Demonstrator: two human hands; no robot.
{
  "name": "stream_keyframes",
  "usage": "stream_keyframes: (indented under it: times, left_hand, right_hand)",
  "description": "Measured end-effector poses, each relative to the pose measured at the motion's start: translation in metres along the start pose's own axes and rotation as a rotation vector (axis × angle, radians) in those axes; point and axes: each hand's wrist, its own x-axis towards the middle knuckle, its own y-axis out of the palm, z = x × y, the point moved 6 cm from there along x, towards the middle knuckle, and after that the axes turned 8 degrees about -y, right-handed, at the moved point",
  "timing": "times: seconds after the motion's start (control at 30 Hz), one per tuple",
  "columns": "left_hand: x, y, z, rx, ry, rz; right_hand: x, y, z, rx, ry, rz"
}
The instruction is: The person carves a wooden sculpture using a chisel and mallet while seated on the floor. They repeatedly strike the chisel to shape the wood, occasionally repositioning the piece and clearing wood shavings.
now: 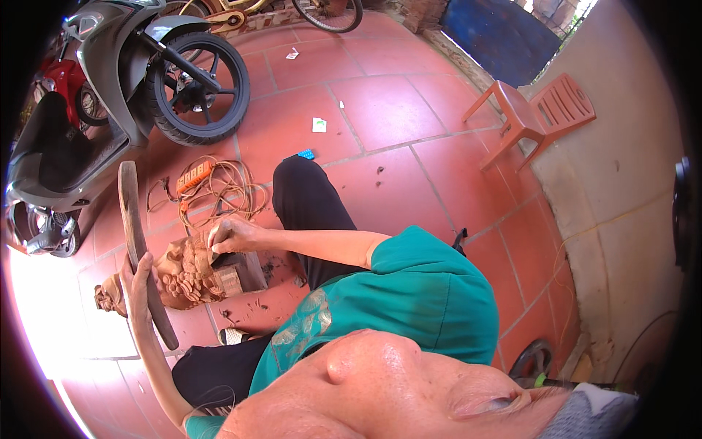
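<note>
A carved wooden figure [189,276] lies on the floor in front of me, its block-like base [252,272] toward my knee. My left hand [139,285] is wrapped around a long, flat wooden stick [130,208], held upright over the figure's left part. The fingers of my right hand [235,235] are closed near the base, round a short, grey-ended tool [224,232] that looks like a chisel. Its lower end is mostly hidden by the hand. Dark wood chips [270,265] lie scattered beside the base.
Just beyond the figure, an orange power strip [194,178] lies with its coiled cord [227,192]. A grey motorbike [110,95] stands at the far left. An orange plastic chair [519,121] leans by the right wall [621,183]. Paper scraps [319,125] lie on the red tiles.
</note>
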Motion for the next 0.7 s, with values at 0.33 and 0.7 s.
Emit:
stream_keyframes:
  times: [0.33,0.7]
  left_hand:
    - [-0.001,-0.003,0.006,0.028,0.007,0.031]
    - [-0.01,-0.01,0.016,-0.033,-0.001,0.003]
  right_hand:
    - [-0.054,0.023,-0.027,-0.008,-0.112,-0.217]
    - [-0.019,0.003,0.01,-0.146,-0.041,-0.05]
